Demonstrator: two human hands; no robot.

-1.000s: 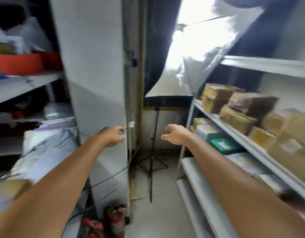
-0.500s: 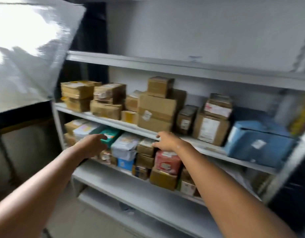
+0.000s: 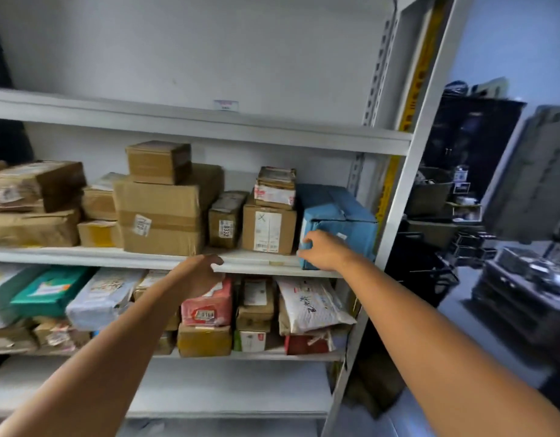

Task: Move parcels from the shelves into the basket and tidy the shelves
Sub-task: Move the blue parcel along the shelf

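Observation:
A white shelf unit (image 3: pixel 247 263) fills the view. Its middle shelf holds several brown cardboard parcels (image 3: pixel 160 212) and a blue parcel (image 3: pixel 338 216) at the right end. My right hand (image 3: pixel 319 250) reaches to the blue parcel's front left corner, fingers touching it; a grip is not visible. My left hand (image 3: pixel 196 275) hovers with loosely curled fingers in front of the shelf edge, holding nothing. The shelf below carries a red parcel (image 3: pixel 209 307), a white mailer bag (image 3: pixel 310 304), a teal parcel (image 3: pixel 48 288) and small boxes. No basket shows.
The top shelf (image 3: pixel 193 121) and the bottom shelf (image 3: pixel 209 389) hold nothing visible. A white upright post (image 3: pixel 408 190) ends the unit on the right. Beyond it stand dark crates (image 3: pixel 430 272) and cluttered equipment (image 3: pixel 524 279).
The view swung right from the corner to the shelf face. My right hand moved right along the middle shelf to the blue parcel; my left hand rose to the shelf edge.

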